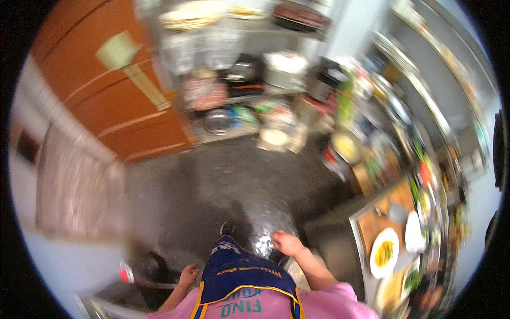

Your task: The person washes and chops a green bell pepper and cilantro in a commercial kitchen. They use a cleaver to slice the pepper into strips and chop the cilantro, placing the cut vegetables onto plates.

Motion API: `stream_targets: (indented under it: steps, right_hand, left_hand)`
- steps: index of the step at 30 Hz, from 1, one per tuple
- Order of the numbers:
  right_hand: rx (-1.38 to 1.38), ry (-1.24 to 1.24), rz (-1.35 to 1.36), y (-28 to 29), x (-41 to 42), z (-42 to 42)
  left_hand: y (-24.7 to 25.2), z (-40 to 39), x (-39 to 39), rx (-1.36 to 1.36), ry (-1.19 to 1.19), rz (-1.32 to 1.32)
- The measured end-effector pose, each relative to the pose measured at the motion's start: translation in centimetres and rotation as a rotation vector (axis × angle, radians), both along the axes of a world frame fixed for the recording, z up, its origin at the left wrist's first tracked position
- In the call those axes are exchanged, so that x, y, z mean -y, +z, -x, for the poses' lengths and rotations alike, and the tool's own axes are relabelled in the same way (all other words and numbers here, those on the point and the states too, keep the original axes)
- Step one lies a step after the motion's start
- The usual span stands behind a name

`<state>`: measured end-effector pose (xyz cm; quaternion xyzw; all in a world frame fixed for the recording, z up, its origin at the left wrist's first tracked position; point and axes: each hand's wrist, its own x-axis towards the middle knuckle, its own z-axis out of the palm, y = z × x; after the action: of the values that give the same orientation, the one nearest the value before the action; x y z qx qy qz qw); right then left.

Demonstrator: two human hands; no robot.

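My right hand (287,243) hangs over the dark floor in front of my navy apron (239,267). Its fingers are loosely curled, and I see no object in it. My left hand (190,275) is low at my other side, near the apron's edge; it is blurred, and its palm is hidden. To the right, a white oval plate of cooked food (385,253) sits on the counter, apart from both hands. A cleaver (397,212) lies on a wooden cutting board (368,229) behind it.
An orange-brown wooden door (131,95) stands at the far left. Ahead, shelves hold a white pot (285,69) and a bag of pink items (205,93). A bowl of yellow food (346,146) stands beside the counter. Part of another person's hand (430,297) appears at lower right.
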<state>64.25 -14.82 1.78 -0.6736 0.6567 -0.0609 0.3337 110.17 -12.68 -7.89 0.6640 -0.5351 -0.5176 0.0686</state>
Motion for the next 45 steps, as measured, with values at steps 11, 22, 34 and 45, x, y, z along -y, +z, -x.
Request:
stream_targets:
  steps: [11,22,34,45]
  right_hand:
    - [0.256,-1.031,0.216,2.7,-5.7,9.5]
    - [-0.121,-2.674,1.151,3.4,-30.5,22.1]
    - [-1.101,-3.060,0.911,-2.5,-55.4,21.8]
    - [-0.940,-2.856,1.588,0.7,-61.2,25.3]
  left_hand:
    - [6.6,29.7,29.9,-0.135,-0.816,0.163]
    - [8.6,66.0,26.6,-0.286,-1.648,0.054]
    - [17.2,92.1,9.3,-0.379,-2.194,0.076]
    - [20.3,94.5,-6.4,-0.630,-2.573,-0.004]
